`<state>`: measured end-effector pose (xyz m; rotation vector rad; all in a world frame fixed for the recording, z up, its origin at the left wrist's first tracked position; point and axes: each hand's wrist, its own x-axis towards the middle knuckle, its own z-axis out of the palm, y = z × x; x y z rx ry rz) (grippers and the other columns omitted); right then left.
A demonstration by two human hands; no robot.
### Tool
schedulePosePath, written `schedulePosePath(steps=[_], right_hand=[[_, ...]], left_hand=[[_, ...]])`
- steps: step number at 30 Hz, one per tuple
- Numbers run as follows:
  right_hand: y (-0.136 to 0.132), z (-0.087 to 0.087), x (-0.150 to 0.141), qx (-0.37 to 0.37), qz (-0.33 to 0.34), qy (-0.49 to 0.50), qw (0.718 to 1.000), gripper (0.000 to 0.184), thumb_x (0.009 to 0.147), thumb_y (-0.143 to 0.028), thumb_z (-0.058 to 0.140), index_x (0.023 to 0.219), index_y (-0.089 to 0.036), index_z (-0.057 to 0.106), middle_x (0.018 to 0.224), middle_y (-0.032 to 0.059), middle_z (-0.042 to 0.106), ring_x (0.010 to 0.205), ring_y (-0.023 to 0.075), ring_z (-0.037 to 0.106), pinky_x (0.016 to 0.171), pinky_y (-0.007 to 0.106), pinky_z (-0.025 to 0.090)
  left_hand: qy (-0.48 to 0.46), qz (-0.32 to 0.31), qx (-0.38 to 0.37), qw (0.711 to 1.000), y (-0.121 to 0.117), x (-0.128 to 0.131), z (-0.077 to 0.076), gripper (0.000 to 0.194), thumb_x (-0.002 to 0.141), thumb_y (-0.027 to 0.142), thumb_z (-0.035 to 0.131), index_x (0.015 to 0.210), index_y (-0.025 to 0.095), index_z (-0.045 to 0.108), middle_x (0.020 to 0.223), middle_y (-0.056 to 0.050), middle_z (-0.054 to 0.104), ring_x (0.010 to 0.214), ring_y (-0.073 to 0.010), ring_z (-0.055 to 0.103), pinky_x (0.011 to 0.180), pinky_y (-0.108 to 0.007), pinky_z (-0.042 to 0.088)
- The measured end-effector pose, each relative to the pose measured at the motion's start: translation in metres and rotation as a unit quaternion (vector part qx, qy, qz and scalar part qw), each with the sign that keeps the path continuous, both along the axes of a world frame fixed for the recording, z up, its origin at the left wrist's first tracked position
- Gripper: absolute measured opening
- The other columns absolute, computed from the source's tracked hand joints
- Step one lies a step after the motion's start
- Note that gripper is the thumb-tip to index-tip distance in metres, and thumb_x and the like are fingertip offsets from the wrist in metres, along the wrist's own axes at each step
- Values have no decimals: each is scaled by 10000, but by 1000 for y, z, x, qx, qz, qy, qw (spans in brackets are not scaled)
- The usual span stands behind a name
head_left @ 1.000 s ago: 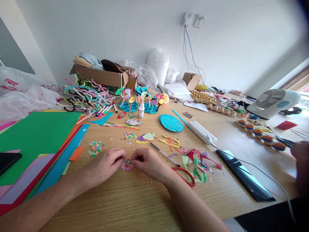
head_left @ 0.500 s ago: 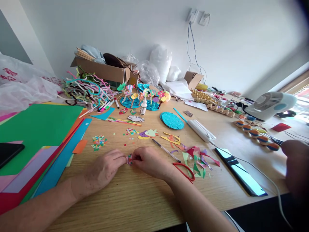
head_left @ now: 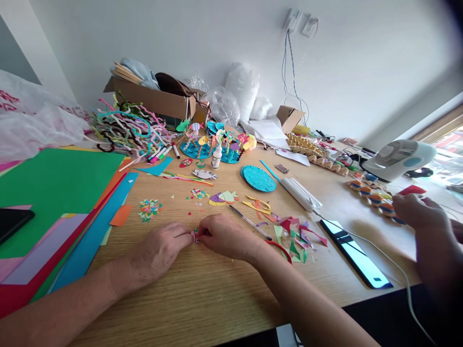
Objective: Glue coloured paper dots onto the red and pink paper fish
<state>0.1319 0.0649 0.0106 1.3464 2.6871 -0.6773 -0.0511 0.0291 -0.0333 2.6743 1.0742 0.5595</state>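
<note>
My left hand (head_left: 161, 248) rests low over the table, its fingertips closed on the left edge of a small colourful paper cutout (head_left: 195, 235). From the other side my right hand (head_left: 226, 238) pinches at the same cutout, hiding most of it. Above the hands are a small heap of round paper dots (head_left: 198, 194) and purple and pale-green paper fish (head_left: 223, 197). To the left sits a pile of tiny paper bits (head_left: 150, 209). A pen (head_left: 249, 222) lies beyond my right wrist, and red-handled scissors (head_left: 284, 250) are partly covered by that forearm.
Coloured paper sheets (head_left: 65, 178) are stacked at left. A glue bottle (head_left: 216, 158) stands near blue discs (head_left: 258, 179). Paper scraps (head_left: 300, 238) and a phone (head_left: 354, 253) lie at right. Another person's hand (head_left: 421, 212) is at the right edge, by red paper (head_left: 412, 190).
My hands stay almost in place at the cutout, and my right forearm covers more of the scissors. The other person's hand has moved left and up. The view has shifted slightly.
</note>
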Motion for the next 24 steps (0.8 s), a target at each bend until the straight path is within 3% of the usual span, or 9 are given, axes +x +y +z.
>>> schedulePosePath(steps=[6, 24], right_hand=[[2, 2, -2, 1, 27, -13, 1000, 228, 793, -235, 495, 841, -173, 709, 828, 70, 706, 728, 161, 592, 587, 238, 349], [3, 5, -5, 5, 47, -50, 998, 258, 797, -245, 473, 891, -175, 703, 889, 71, 711, 790, 171, 613, 610, 240, 362]], left_hand=[[0, -7, 3, 1000, 1, 0, -2, 412, 886, 66, 259, 971, 179, 645, 924, -55, 654, 859, -185, 589, 780, -309, 503], [10, -4, -10, 1000, 0, 1, -1, 397, 883, 54, 270, 982, 157, 640, 954, -66, 649, 864, -192, 592, 787, -318, 510]])
